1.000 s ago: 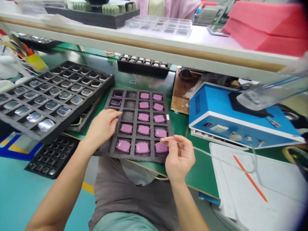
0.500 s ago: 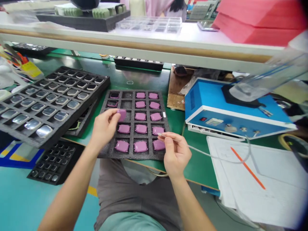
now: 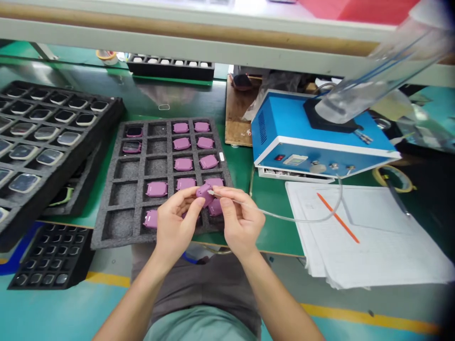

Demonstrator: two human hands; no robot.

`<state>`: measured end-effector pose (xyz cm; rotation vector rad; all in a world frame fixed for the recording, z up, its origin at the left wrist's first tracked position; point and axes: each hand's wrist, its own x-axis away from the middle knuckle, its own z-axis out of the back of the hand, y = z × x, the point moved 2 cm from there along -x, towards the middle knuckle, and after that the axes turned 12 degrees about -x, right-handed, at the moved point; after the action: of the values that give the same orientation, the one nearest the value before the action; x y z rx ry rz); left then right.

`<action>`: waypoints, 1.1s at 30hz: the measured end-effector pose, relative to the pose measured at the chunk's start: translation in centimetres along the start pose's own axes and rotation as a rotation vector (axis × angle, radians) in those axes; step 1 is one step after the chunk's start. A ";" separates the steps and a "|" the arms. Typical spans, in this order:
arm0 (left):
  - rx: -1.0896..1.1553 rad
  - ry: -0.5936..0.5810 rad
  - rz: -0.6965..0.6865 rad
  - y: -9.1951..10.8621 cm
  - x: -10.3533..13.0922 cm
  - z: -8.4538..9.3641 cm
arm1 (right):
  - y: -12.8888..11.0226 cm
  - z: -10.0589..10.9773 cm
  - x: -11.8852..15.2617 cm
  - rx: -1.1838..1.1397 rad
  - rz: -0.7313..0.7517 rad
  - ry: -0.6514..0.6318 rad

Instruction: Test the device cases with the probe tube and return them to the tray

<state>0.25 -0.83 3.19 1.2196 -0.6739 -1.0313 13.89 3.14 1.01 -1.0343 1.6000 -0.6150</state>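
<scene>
My left hand (image 3: 177,221) pinches a purple watch case (image 3: 203,192) between thumb and fingers, tilted above the foam tray. Closed around the end of a thin clear tube (image 3: 280,218) is my right hand (image 3: 242,219); the tube's pale tip sits at or very near the case's edge, and I cannot tell whether it touches. Below both hands lies the dark grey foam tray (image 3: 140,170), with several more purple watch cases (image 3: 183,164) in its compartments. Two cases with dark screens (image 3: 131,147) sit at its far left. My hands hide some of the near compartments.
To the right stands a blue machine (image 3: 320,154) with a clear cylinder (image 3: 369,90) on top; the tube runs from its front. Papers (image 3: 366,255) carry an orange stick (image 3: 337,217). Stacked trays of watch screens (image 3: 46,132) are at left. A shelf edge (image 3: 177,40) crosses above.
My left hand has brought the purple watch case rightward to the tube tip in my right hand. The view has tilted down and shifted right.
</scene>
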 end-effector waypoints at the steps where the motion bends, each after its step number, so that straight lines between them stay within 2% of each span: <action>1: -0.004 -0.001 -0.001 0.0 0.1 0.0 | 0.0 0.0 0.0 0.006 -0.004 -0.002; 33: -0.106 -0.014 -0.086 -0.9 0.5 0.2 | 0.1 0.0 0.2 0.026 -0.012 -0.007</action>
<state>0.05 -1.37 2.36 1.1585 -0.5745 -1.1343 13.80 3.05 0.81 -1.0264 1.5772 -0.6384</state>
